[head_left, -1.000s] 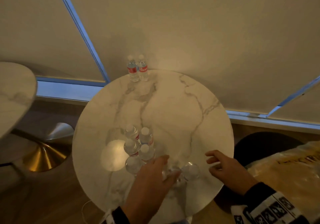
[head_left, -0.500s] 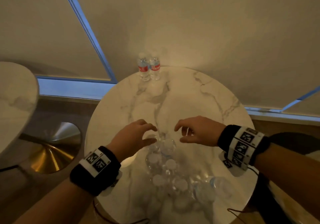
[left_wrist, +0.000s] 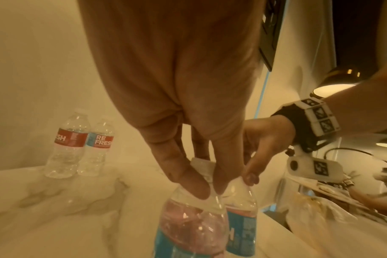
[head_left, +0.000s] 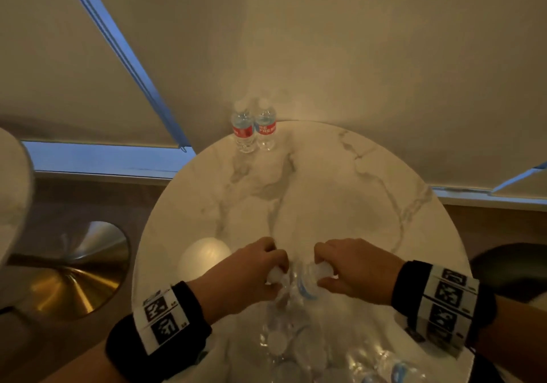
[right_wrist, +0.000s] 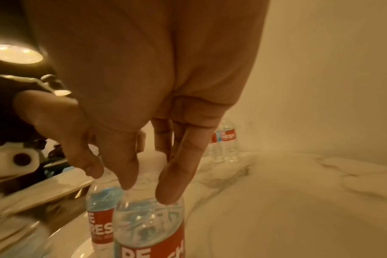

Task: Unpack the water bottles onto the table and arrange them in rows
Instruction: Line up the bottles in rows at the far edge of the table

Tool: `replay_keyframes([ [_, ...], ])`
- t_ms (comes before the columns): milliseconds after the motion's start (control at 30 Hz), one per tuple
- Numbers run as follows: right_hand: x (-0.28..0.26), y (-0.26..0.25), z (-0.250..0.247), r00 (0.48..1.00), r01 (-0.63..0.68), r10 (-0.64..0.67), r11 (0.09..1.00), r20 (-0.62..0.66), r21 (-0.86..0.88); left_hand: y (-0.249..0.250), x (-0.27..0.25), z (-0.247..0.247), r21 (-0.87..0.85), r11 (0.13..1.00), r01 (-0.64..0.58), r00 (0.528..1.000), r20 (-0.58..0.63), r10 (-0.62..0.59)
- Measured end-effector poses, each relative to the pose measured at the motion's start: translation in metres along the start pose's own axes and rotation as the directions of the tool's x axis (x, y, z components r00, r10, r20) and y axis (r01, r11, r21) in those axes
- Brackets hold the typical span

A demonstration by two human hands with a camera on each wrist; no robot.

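Observation:
A cluster of several clear water bottles [head_left: 291, 342] with white caps stands at the near edge of the round marble table [head_left: 325, 199]. My left hand [head_left: 273, 273] pinches the neck of the far-left bottle [left_wrist: 192, 227] of the cluster, just under its cap. Beside it, my right hand [head_left: 322, 271] pinches the neighbouring bottle [right_wrist: 148, 223] the same way. Both bottles stand upright and touch each other. Two more bottles [head_left: 254, 129] with red labels stand side by side at the table's far edge.
A window blind [head_left: 355, 57] hangs right behind the far table edge. A second marble table [head_left: 11, 190] with a gold base [head_left: 68, 270] stands to the left. Crumpled plastic wrap [left_wrist: 316, 218] lies off the table's right side.
Both hands reached forward over the cluster, dropped onto its two far bottles and closed on their necks. Half a second ago they hovered above with fingers apart.

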State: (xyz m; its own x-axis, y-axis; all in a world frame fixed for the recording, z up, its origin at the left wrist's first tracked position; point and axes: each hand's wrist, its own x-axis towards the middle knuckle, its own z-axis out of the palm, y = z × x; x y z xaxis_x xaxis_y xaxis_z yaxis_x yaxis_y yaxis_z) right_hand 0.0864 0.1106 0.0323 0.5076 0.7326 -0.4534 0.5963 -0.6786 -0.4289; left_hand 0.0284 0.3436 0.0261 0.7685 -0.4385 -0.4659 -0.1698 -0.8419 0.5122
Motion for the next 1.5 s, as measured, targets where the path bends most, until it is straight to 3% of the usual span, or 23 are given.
replay_keyframes([
  [133,0.019,0.043,-0.047,0.989,-0.088,0.089,0.996,-0.117,0.008,-0.01,0.051,-0.055,-0.021,0.999,-0.047,0.997,-0.058,0.045],
  [333,0.088,0.106,-0.137,0.916,-0.229,0.206,0.973,-0.343,-0.029,-0.029,0.154,-0.156,0.122,0.985,-0.119,0.966,-0.215,0.144],
  [467,0.141,0.13,-0.172,0.878,-0.305,0.286,0.952,-0.383,0.012,-0.047,0.213,-0.201,0.239,0.969,-0.068,0.948,-0.288,0.138],
  [600,0.18,0.14,-0.178,0.844,-0.328,0.337,0.94,-0.417,0.094,-0.064,0.244,-0.216,0.276,0.961,-0.002,0.948,-0.304,0.089],
  [866,0.216,0.14,-0.172,0.795,-0.339,0.342,0.935,-0.501,0.101,-0.089,0.259,-0.219,0.271,0.962,0.038,0.957,-0.286,0.043],
  [1066,0.225,0.134,-0.175,0.76,-0.392,0.416,0.906,-0.499,0.159,-0.088,0.257,-0.213,0.268,0.963,0.025,0.964,-0.263,0.048],
  [1333,0.218,0.128,-0.179,0.769,-0.404,0.458,0.889,-0.445,0.217,-0.083,0.248,-0.208,0.263,0.96,0.1,0.939,-0.344,-0.004],
  [1500,0.217,0.121,-0.169,0.761,-0.418,0.458,0.888,-0.459,0.193,-0.08,0.237,-0.198,0.192,0.978,0.087,0.895,-0.446,0.008],
])
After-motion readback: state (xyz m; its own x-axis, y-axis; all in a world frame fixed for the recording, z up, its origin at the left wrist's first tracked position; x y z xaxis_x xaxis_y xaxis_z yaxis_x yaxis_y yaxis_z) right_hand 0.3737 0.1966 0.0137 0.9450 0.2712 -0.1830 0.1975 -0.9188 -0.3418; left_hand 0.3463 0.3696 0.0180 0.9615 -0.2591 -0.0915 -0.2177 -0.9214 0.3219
